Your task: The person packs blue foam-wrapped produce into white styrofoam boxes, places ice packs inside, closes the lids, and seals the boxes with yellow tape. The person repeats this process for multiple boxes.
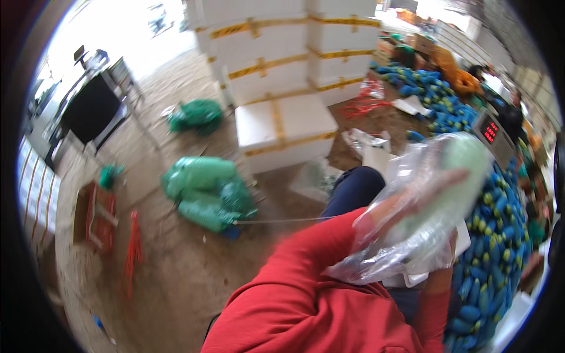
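Observation:
Clear plastic film of a bag (388, 260) covers my left hand (417, 196), whose fingers lie along a pale green, blurred bundle (463, 172). Whether this hand is inside the bag or behind its film is not plain. My right hand (452, 242) is at the lower right edge of the bag, mostly hidden by it, so its fingers cannot be made out. Beneath the bag shows part of a white object (462, 238). Both arms wear red sleeves.
Blue-wrapped produce with yellow-green ends (494, 238) is heaped at the right, beside a scale with a lit red display (490, 130). White foam boxes with yellow tape (282, 123) stand ahead. Green plastic bundles (207, 189) and a red crate (100, 216) lie at left.

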Demonstrator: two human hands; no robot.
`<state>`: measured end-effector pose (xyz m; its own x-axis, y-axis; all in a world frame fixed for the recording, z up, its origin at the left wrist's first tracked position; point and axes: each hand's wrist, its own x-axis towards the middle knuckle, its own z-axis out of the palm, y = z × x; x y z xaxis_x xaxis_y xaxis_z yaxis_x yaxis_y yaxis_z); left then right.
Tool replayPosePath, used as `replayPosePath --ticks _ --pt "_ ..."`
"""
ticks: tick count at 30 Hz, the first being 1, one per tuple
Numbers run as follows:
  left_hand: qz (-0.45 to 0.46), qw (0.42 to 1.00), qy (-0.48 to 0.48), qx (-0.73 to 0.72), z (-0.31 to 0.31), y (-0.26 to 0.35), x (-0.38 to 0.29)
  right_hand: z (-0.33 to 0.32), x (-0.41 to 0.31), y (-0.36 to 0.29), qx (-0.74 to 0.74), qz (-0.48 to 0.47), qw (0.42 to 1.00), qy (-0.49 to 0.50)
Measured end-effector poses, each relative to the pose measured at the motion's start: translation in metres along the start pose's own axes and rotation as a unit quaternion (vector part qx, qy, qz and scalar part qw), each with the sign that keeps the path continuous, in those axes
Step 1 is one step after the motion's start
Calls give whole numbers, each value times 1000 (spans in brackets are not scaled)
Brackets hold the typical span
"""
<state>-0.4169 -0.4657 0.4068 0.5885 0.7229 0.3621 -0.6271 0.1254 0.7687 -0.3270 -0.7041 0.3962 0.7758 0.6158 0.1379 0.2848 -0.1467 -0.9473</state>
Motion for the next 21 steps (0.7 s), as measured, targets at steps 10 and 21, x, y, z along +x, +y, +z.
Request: replayPosePath --ticks 10,21 --pt "64 951 77 293 -165 130 3 0 -55 98 481 138 864 55" --pt "-350 877 -326 -41 10 -115 3 8 15 19 301 97 949 6"
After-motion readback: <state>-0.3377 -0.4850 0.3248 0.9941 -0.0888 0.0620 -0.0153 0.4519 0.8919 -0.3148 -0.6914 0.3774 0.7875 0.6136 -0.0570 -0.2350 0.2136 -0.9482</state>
